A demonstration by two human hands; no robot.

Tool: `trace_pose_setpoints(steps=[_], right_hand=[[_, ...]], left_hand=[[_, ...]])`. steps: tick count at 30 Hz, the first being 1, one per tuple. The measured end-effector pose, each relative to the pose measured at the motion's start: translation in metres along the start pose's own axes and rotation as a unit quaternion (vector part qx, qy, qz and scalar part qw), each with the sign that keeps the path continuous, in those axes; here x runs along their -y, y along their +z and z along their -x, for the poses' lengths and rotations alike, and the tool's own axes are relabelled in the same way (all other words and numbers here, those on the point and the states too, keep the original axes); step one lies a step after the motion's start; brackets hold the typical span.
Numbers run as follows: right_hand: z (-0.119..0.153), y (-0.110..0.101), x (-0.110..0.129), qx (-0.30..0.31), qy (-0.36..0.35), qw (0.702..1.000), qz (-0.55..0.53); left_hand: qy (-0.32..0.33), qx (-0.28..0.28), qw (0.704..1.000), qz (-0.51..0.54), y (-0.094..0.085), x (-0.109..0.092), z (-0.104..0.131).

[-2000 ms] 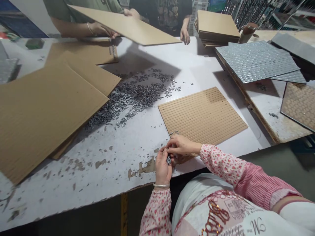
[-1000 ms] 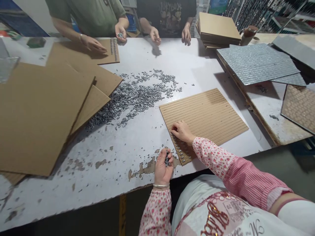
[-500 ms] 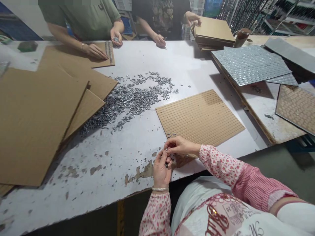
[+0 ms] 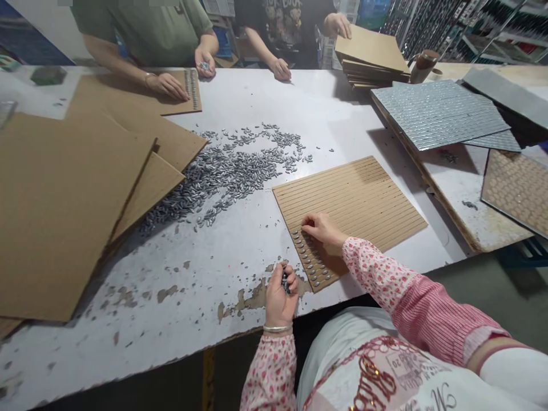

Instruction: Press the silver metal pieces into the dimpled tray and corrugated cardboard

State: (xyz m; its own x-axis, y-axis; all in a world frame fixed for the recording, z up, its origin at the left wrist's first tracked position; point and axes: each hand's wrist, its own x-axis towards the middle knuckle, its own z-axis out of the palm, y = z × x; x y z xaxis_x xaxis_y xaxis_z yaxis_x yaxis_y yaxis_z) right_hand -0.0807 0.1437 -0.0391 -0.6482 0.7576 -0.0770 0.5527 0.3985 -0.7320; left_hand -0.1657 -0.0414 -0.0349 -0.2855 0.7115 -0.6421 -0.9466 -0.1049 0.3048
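My left hand (image 4: 282, 294) is curled round several small grey, seed-shaped metal pieces (image 4: 285, 281), just off the near corner of a cardboard sheet. That brown cardboard sheet (image 4: 351, 200) has parallel grooves and lies flat on the table. Short rows of the same grey pieces (image 4: 311, 264) sit along its near left edge. Over those rows, my right hand (image 4: 322, 229) pinches at the sheet, its fingertips together at the end of a row. Its fingers partly hide what they hold, which looks like one grey piece.
A heap of grey pieces (image 4: 231, 174) is spread across the white table (image 4: 214, 251). Large cardboard sheets (image 4: 72, 211) are stacked left. Silver-covered sheets (image 4: 440, 111) lie right. Across the table, one co-worker's hand (image 4: 166, 87) works on a board; another's hand (image 4: 338, 25) touches a cardboard stack (image 4: 372, 51).
My right hand has moved away from my left hand, up and right onto the grooved sheet, uncovering the rows of pieces. My left hand stays nearly in place, still curled.
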Motion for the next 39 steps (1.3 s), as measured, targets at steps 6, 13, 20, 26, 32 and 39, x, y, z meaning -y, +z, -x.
trace_pose_setpoints(steps=[6, 13, 20, 26, 32, 39], right_hand=[[0.003, -0.001, 0.005, -0.006, -0.019, 0.987, 0.157], [-0.001, -0.003, 0.006, 0.013, -0.013, 0.982, 0.185], [0.013, -0.004, 0.008, -0.005, -0.011, 1.000, 0.018], [0.084, -0.019, 0.018, 0.218, -0.047, 0.938, -0.265], [0.128, -0.022, 0.006, 0.198, 0.025, 0.899, -0.391], [0.146, -0.032, -0.015, 0.058, -0.033, 0.993, -0.099]], left_hand=[[0.002, 0.010, 1.000, -0.005, 0.000, 0.000, 0.000], [0.029, -0.004, 0.999, -0.041, -0.003, 0.004, -0.003], [0.045, -0.014, 0.996, -0.078, 0.004, 0.008, 0.003], [0.050, 0.007, 0.988, -0.148, 0.010, 0.027, 0.019], [0.013, 0.023, 0.974, -0.224, 0.012, 0.056, 0.037], [-0.034, 0.016, 0.979, -0.202, 0.008, 0.069, 0.051]])
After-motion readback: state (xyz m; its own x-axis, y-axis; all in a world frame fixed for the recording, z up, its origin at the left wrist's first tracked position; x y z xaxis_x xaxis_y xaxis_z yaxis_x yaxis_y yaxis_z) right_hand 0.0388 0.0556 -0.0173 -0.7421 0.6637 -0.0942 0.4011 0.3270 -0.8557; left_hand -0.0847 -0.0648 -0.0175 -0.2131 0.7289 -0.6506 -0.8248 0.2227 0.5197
